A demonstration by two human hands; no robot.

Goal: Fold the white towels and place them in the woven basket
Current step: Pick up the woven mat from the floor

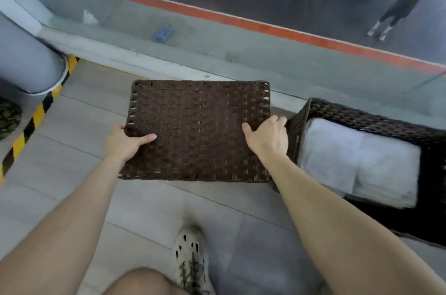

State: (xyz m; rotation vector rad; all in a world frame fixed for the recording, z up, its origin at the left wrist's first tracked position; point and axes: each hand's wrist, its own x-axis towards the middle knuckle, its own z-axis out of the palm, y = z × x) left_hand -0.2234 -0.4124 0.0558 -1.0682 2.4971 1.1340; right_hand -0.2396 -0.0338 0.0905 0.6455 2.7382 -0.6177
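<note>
A flat dark brown woven lid is held level above the tiled floor in the middle of the view. My left hand grips its left edge, thumb on top and fingers underneath. My right hand grips its right edge the same way. To the right stands the dark woven basket, open at the top. Folded white towels lie side by side inside it, filling most of the basket.
A glass wall with a red strip runs across the back. A grey pillar base with yellow-black tape stands at the left. My knee and shoe are below. A person's reflection or figure shows beyond the glass at top right.
</note>
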